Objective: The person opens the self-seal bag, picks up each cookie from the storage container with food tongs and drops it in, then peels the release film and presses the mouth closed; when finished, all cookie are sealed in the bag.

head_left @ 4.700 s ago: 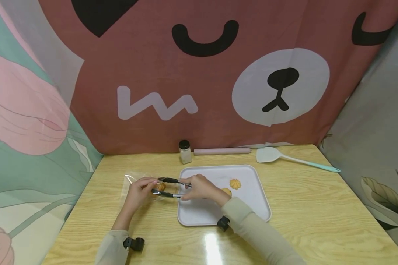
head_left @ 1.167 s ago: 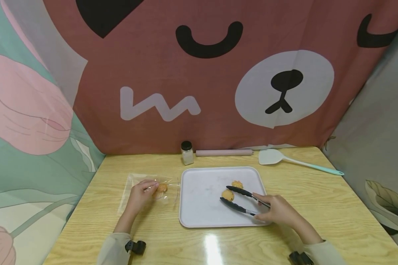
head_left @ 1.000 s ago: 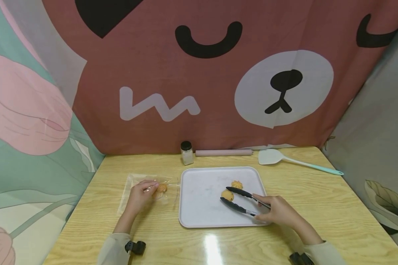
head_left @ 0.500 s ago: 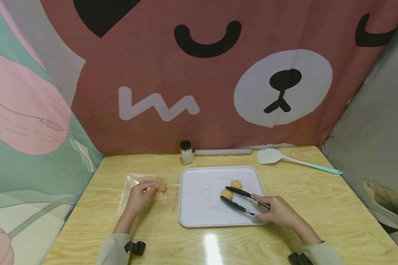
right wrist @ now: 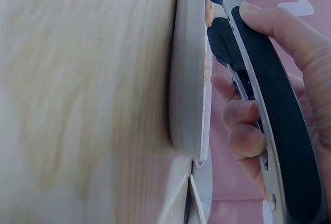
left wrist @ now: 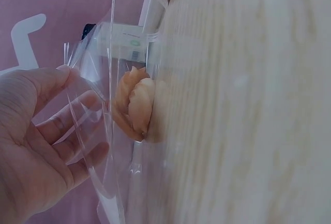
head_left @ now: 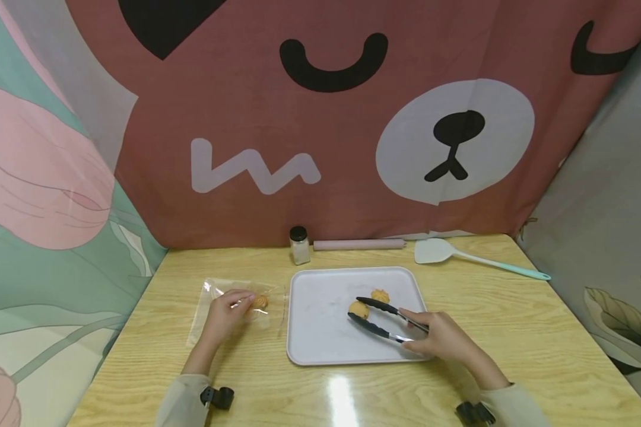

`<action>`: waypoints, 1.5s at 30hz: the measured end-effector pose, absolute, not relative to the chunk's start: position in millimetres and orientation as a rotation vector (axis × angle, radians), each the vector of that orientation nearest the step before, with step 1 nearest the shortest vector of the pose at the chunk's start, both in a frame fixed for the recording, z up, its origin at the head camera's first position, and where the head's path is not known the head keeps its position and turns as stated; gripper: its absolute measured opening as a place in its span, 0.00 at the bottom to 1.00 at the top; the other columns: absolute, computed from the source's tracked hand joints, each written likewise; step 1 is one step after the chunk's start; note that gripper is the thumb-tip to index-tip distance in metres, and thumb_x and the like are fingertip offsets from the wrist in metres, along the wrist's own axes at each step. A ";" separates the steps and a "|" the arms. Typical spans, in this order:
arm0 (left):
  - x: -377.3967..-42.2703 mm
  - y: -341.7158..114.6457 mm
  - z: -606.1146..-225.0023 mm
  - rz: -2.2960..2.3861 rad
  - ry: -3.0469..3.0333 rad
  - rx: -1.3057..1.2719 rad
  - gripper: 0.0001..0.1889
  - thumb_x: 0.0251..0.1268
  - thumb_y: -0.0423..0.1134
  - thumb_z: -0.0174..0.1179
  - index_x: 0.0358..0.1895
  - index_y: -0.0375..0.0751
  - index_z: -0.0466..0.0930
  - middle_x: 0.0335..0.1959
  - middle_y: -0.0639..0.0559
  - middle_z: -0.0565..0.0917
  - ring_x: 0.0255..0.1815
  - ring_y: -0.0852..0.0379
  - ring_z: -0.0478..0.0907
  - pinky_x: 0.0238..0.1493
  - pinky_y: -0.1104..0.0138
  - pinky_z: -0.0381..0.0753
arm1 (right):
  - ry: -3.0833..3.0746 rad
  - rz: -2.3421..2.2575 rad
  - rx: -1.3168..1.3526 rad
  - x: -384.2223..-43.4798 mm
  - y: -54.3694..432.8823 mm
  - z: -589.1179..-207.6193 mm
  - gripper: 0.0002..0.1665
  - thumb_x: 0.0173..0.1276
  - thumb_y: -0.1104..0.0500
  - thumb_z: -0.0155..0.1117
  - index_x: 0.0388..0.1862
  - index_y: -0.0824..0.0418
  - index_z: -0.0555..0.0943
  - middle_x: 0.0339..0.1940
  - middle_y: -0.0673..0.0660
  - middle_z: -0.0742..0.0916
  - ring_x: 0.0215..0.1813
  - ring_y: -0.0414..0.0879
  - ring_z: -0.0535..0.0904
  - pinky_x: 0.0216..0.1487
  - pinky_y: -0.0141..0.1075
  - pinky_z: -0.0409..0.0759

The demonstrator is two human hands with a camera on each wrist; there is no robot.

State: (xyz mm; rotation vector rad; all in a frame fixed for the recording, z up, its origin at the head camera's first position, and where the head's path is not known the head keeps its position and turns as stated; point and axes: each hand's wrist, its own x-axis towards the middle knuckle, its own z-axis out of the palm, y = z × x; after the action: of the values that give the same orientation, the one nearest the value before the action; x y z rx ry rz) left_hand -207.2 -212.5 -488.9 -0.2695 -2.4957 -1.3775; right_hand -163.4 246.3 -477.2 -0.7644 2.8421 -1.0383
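Observation:
My left hand [head_left: 228, 313] pinches the edge of a clear plastic bag [left wrist: 98, 182] lying at the left of the table. Inside the bag sit ridged cookies [left wrist: 135, 105], seen close in the left wrist view. With my right hand [head_left: 444, 337] I grip a pair of tongs [right wrist: 276, 115] with black tips and black handle panels. The tong tips straddle a round cookie [head_left: 358, 309] on the white tray [head_left: 320, 344]; whether both tips touch it I cannot tell. A star-shaped cookie [head_left: 380, 295] lies just behind the upper tip.
Behind the tray stand a small black-capped jar [head_left: 300, 246] and a pale pink rod [head_left: 359, 244]. A white spatula [head_left: 434, 251] with a mint handle lies at the back right. Printed cloth [head_left: 235, 219] hangs along the table's back edge.
My right hand has brought the tongs from the bag back over the tray. Lately tongs and round cookie have shifted slightly left, away from the star-shaped one. My left hand stays at the bag.

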 end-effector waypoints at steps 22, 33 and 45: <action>-207.0 -213.6 -484.8 -1.363 -2.495 -0.259 0.05 0.59 0.32 0.64 0.37 0.35 0.86 0.39 0.43 0.85 0.47 0.45 0.80 0.51 0.51 0.77 | 2.837 -0.975 -1.041 -195.6 163.3 -474.3 0.39 0.48 0.49 0.78 0.59 0.60 0.78 0.31 0.47 0.87 0.22 0.31 0.57 0.32 0.32 0.69; -204.9 -214.7 -483.1 -1.351 -2.521 -0.239 0.06 0.60 0.34 0.64 0.38 0.37 0.87 0.40 0.44 0.85 0.47 0.46 0.79 0.49 0.51 0.77 | 2.670 -0.972 -1.026 -212.2 123.5 -469.7 0.39 0.51 0.50 0.76 0.62 0.58 0.76 0.42 0.54 0.88 0.20 0.32 0.61 0.22 0.26 0.66; -204.6 -214.5 -480.8 -1.364 -2.527 -0.238 0.06 0.60 0.33 0.64 0.38 0.36 0.87 0.41 0.43 0.85 0.47 0.46 0.79 0.49 0.55 0.79 | 2.615 -0.941 -1.098 -224.7 95.2 -470.9 0.39 0.50 0.50 0.77 0.62 0.59 0.76 0.38 0.52 0.88 0.25 0.33 0.70 0.26 0.27 0.71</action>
State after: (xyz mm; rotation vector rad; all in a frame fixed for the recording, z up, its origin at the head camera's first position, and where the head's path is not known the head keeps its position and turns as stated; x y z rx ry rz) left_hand -204.6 -214.5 -480.8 -0.2383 -2.5268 -1.3641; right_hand -224.7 95.2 -470.9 -1.0976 2.6150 -0.9407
